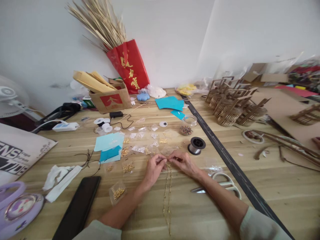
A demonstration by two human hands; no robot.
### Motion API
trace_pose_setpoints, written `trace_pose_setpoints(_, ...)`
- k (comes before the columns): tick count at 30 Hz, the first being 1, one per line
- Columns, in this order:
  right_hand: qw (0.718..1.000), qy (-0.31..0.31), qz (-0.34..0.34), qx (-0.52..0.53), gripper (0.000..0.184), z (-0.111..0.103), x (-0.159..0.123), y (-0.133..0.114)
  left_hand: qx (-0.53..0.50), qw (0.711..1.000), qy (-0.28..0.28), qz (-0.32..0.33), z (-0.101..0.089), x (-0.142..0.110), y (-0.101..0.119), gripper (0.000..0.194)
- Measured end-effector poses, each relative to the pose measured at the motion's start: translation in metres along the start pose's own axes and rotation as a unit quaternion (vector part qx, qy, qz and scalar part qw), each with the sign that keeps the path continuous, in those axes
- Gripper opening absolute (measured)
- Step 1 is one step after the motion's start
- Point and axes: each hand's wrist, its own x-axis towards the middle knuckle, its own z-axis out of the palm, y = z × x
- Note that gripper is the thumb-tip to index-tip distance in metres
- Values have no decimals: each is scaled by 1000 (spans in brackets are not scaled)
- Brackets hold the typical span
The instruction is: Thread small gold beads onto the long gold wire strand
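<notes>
Left hand (157, 166) and right hand (182, 161) pinch close together, both forearms (126, 204) angled inward.

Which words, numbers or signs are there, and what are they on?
"ENS": white printed packaging; other letters there are blurred or cut off.
"力": red bag, middle character; those above and below are unclear.
Cardboard box: writing under its red emblem is too small.
No number reads clearly.

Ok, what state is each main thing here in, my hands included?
Gold chain: doubled into two strands
Left hand: pinching at chain's top
Right hand: pinching there too
Scissors: partly under the right forearm, opening unclear
Phone: screen dark
Spool: standing on end, wound
Red bag: open, stuffed with stalks
Cardboard box: open, envelopes sticking out
</notes>
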Motion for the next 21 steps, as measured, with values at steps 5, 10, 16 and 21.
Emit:
trace_pose_setpoints(5,1000,18,17,18,20,2,0,2,1,1000,-25,-11,0,4,-5,22)
trace_pose_setpoints(10,999,14,35,35,21,1,1,-4,-1,999,-41,-16,-1,5,-4,23)
trace_pose_setpoints(16,997,9,61,56,18,1,2,-8,9,999,-51,-14,0,6,-6,24)
trace_pose_setpoints(21,996,13,65,60,16,1,1,-7,15,998,-60,-23,0,9,-6,22)
